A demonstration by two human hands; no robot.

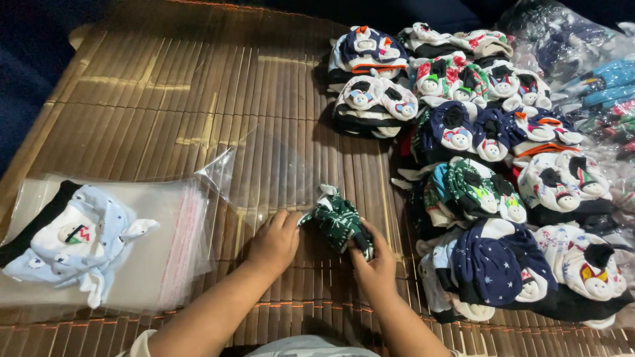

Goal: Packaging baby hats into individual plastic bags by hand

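— Near the mat's [165, 86] front edge, what do you hold?
— My right hand [376, 264] grips a folded green patterned cloth [337, 221]; my left hand [272, 241] pinches the clear bag [264, 175] beside it.
— And rightward?
— Piled snowman-print bundles [496, 178].
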